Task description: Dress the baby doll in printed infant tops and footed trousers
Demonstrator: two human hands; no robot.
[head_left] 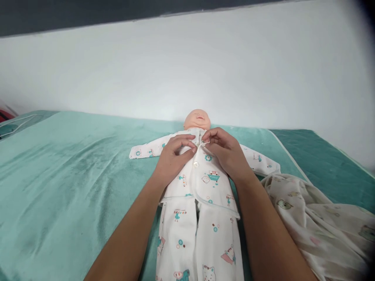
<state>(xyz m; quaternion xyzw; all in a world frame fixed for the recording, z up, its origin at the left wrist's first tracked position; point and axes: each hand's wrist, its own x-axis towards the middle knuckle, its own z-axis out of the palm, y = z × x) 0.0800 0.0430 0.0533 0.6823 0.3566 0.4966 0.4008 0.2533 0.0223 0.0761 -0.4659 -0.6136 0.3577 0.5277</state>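
Observation:
A baby doll lies on its back, dressed in a white printed jacket and matching pants. On the jacket's left front, near the opening, rests my left hand, its thumb and fingers apart with a small gap between them. My right hand is closed, pinching the edge of the other front panel at the upper chest and lifting it slightly. Below the hands a round button shows on the front edge. The jacket's sleeves stretch out to both sides.
A green blanket covers the bed under the doll. At the right lies a crumpled patterned cloth beside my forearm. Behind the doll's head rises a white wall. A darker green sheet shows at the far right.

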